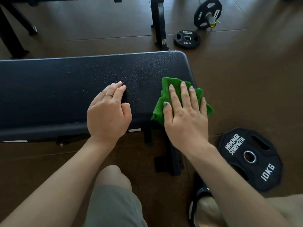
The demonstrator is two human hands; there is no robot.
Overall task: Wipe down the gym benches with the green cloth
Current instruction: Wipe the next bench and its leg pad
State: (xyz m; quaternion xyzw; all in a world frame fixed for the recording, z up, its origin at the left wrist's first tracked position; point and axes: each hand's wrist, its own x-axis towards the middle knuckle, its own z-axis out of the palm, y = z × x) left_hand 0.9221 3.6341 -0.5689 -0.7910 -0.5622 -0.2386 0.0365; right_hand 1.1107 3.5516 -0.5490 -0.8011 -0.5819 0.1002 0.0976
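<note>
A black padded gym bench (65, 89) runs across the view from the left edge to its rounded right end. Small droplets speckle its middle. The green cloth (165, 99) lies on the right end of the pad, partly hanging over the front edge. My right hand (185, 115) presses flat on the cloth with fingers spread. My left hand (108, 112) rests on the bare pad to the left of the cloth, fingers together and a ring on one finger, holding nothing.
A 10 kg weight plate (250, 158) lies on the brown floor at the right. A 5 kg plate (186, 39) lies flat beyond the bench, and a loaded bar end (207, 13) behind it. Black frame legs (159, 23) stand farther back. My knee and sandalled foot are below.
</note>
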